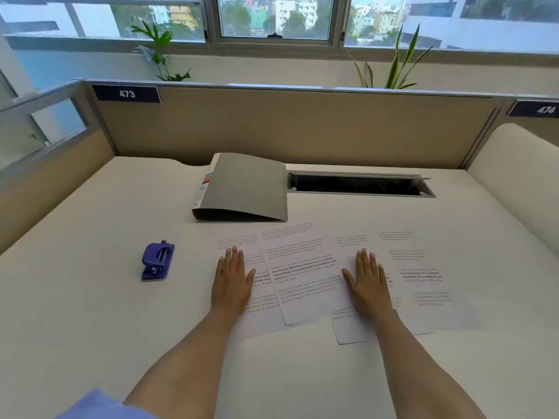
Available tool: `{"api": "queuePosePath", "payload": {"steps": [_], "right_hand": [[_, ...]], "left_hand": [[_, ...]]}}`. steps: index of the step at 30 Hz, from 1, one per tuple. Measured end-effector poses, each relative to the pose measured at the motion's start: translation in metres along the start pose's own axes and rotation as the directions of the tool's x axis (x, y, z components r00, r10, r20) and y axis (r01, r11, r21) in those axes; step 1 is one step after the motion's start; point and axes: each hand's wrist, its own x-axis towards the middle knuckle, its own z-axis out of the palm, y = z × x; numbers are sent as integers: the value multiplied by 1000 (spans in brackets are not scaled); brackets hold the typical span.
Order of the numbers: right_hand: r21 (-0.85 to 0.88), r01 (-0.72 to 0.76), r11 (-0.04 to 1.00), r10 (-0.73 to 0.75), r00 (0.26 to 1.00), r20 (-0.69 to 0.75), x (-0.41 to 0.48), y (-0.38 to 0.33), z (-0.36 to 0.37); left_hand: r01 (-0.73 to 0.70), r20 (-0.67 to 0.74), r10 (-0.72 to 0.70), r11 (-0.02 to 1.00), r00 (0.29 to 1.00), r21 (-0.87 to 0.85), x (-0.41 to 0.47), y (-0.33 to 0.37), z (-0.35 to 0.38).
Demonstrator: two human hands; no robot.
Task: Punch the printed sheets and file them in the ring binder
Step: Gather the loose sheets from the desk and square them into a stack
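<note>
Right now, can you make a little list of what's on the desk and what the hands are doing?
Left hand: flat on the sheets, fingers straight
Right hand: flat on the sheets, further right
Printed sheets: spread out, overlapping
Hole punch: purple, left of the sheets, nobody touching it
Ring binder: grey, closed, behind the sheets
Desk: cream-coloured

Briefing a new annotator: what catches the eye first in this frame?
Both hands lie flat on a loose spread of overlapping printed sheets mid-desk, the left hand on the left pages and the right hand on the right ones. Next come the purple hole punch, alone to the left of the sheets, and the grey ring binder, lying closed just behind them.
</note>
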Motion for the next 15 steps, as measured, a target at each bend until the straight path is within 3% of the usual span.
{"api": "queuePosePath", "payload": {"steps": [7,15], "right_hand": [[-21,-26,999,28,996,83,-4,1,6],[-12,-29,1000,30,998,53,-5,1,7]], "left_hand": [[32,12,-31,999,999,-35,-9,-2,6],[65,39,-62,994,997,-88,-11,2,6]]}}
